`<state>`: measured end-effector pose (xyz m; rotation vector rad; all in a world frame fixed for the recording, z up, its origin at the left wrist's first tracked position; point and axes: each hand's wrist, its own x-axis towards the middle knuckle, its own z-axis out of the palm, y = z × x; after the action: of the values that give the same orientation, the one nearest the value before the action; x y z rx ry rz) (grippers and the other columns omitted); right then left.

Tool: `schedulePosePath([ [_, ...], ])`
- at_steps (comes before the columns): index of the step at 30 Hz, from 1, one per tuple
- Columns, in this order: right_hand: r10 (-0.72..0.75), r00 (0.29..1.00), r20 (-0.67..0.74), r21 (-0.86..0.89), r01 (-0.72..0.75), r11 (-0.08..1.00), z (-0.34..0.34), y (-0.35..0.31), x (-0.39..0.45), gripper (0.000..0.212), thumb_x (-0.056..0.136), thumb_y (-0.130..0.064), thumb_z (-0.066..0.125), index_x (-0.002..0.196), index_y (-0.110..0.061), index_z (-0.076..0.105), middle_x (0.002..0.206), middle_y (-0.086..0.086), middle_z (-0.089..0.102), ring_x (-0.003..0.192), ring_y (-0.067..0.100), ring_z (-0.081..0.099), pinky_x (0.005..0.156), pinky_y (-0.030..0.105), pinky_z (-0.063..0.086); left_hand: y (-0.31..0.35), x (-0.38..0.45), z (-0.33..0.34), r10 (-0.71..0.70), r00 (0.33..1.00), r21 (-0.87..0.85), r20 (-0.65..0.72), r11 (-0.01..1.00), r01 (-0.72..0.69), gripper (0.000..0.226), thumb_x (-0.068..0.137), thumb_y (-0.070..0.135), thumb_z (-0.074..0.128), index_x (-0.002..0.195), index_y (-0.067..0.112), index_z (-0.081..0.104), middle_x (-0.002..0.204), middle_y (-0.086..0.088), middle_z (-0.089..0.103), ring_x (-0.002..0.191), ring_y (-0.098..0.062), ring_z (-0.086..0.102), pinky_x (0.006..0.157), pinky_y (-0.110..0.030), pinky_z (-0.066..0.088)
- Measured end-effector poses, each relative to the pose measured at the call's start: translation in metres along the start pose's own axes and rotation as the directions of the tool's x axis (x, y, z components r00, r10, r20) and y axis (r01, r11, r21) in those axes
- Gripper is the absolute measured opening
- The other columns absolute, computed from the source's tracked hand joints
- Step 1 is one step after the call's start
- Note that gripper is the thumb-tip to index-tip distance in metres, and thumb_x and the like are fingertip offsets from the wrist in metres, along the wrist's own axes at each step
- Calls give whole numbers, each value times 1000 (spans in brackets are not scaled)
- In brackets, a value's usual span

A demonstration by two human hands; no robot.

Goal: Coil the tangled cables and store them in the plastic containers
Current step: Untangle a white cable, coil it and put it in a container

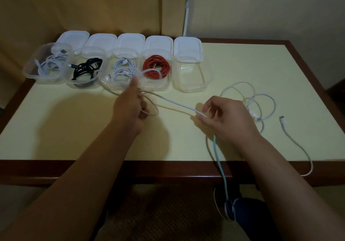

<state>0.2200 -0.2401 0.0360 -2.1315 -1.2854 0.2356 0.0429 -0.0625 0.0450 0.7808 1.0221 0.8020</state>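
A white cable (177, 103) stretches between my two hands above the table. My left hand (130, 106) grips a few wound loops of it in front of the containers. My right hand (224, 117) pinches the cable further along; from there it drops over the table's front edge, looking pale teal. Five clear plastic containers stand in a row at the back. Four hold coiled cables: white (50, 65), black (85, 69), white (123, 69) and red (155, 68). The fifth container (192, 86) on the right is empty.
A loose tangle of white cable (259, 106) lies right of my right hand, its plug end (282, 120) near the table's right side. White lids (187, 47) lean behind the containers. The table (65, 125) has a dark wooden rim.
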Motion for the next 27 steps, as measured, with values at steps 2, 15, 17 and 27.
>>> schedulePosePath([
  [2,26,999,-31,-111,-30,993,1,0,0,14,86,-40,78,85,-29,69,75,-13,64,70,4,57,59,30,41,5,5,-6,-29,997,-126,-69,992,20,44,98,54,61,71,24,43,52,9,32,40,-6,31,39,-20,25],
  [15,-153,982,-113,77,162,984,14,-14,-4,30,92,-46,66,81,-21,78,67,-7,60,61,15,56,59,31,38,-45,-46,25,188,871,413,454,822,-393,46,70,45,90,98,15,69,73,-29,63,59,-25,54,56,-29,44],
  [17,-223,969,-107,-13,223,975,15,-17,-4,24,92,-38,66,76,-21,74,65,-6,56,57,17,53,58,30,33,-51,-53,27,245,847,417,472,784,-460,26,82,37,85,102,24,75,83,-30,68,72,-36,67,69,-44,54],
  [27,-203,972,-116,-18,203,979,6,-9,2,15,96,-40,71,101,-31,82,80,-11,70,74,14,64,70,36,52,-29,-36,27,309,910,193,275,910,-367,17,101,21,63,87,18,71,56,4,44,48,-9,37,46,-24,31],
])
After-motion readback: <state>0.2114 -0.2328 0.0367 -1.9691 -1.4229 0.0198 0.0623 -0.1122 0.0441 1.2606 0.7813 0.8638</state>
